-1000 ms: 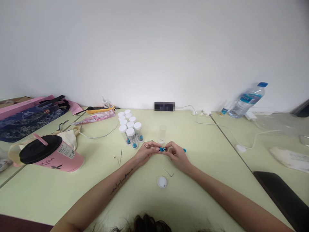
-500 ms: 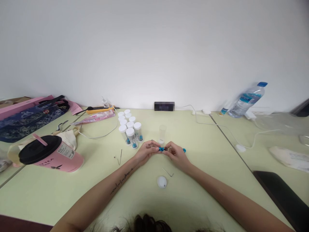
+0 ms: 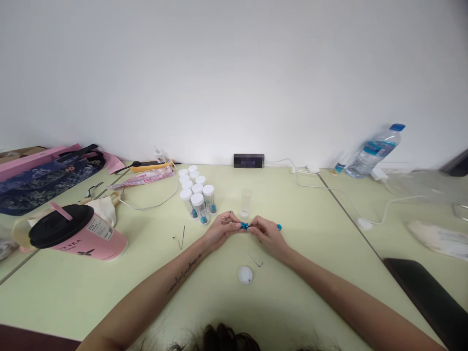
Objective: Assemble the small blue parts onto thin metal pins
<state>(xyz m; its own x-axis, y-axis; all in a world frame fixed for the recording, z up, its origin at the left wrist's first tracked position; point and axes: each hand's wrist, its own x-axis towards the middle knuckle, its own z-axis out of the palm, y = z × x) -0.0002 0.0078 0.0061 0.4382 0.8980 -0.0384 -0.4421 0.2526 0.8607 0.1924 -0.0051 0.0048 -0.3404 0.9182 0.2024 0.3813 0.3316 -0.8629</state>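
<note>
My left hand (image 3: 220, 231) and my right hand (image 3: 268, 233) meet at the middle of the pale green table (image 3: 153, 273), both pinched on a small blue part (image 3: 244, 225) held between their fingertips. A thin metal pin sticks out from my left fingers. Another small blue piece (image 3: 279, 227) lies just right of my right hand. An open clear vial (image 3: 246, 203) stands just behind the hands. Its white cap (image 3: 245, 275) and a bent wire (image 3: 255, 260) lie in front of them.
Several white-capped vials (image 3: 196, 193) cluster left of the hands. A pink cup with a black lid (image 3: 78, 236) lies at the left, with bags behind it. A metal pin (image 3: 182, 238) lies on the table. A water bottle (image 3: 373, 151), white cables and a black chair edge (image 3: 427, 292) are at the right.
Hardly anything has moved. My fingers have shifted slightly on the blue part.
</note>
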